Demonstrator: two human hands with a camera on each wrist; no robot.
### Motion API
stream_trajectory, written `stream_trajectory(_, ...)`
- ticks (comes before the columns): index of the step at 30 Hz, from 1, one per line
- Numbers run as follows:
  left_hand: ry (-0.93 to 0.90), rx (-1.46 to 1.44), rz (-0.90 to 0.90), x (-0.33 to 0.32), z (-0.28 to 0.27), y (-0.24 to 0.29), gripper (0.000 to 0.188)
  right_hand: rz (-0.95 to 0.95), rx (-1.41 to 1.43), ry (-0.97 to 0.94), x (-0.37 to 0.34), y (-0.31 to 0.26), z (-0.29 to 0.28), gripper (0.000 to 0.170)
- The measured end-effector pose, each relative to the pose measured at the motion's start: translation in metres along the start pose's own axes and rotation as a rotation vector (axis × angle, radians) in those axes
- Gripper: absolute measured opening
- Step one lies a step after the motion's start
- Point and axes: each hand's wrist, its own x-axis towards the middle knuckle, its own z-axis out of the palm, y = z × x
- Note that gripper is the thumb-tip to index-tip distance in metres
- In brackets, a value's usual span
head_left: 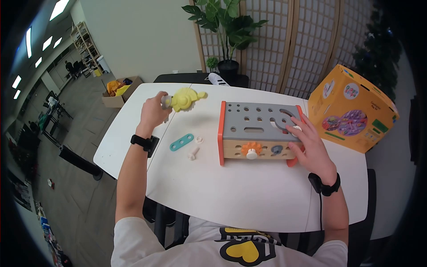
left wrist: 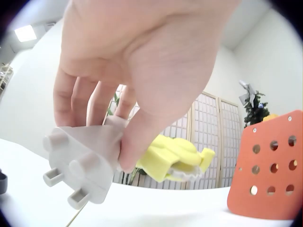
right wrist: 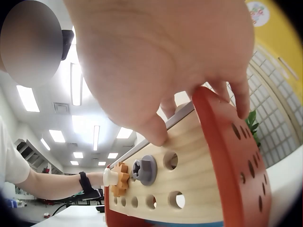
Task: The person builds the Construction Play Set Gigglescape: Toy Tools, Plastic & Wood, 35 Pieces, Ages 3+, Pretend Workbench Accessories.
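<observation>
Head view is showing two hands well apart over a white table (head_left: 200,196). The left hand (head_left: 153,111) is pinching the gray end of a yellow and gray toy (head_left: 183,99), holding it up, left of the toy workbench (head_left: 253,124). The yellow part is sticking out sideways, so its weight could be twisting the toy out of the pinch. A drop could be sending it into the teal strip (head_left: 185,140), the white screw (head_left: 193,154) and the white ring (head_left: 199,142) lying nearby. The right hand (head_left: 313,149) is resting on the workbench's right end, thumb on the wooden front, fingers spreading over the top. Pushing too hard there could be making the workbench slide or tip.
</observation>
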Motion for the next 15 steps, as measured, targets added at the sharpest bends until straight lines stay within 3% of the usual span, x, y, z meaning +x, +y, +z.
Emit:
stream_trajectory(7,0.132,-0.582,0.197,0.004,-0.023,0.085,0.059,-0.033,-0.05,-0.004,-0.001,-0.002,-0.001,0.041)
stream_trajectory(12,-0.016,-0.851,0.388,-0.009,-0.015,0.134,0.05,-0.058,-0.086,0.016,-0.001,-0.001,0.0,0.04)
stream_trajectory(15,-0.143,-0.855,0.39,-0.016,-0.007,0.151,0.052,-0.075,-0.091,0.021,-0.001,0.0,-0.001,0.039)
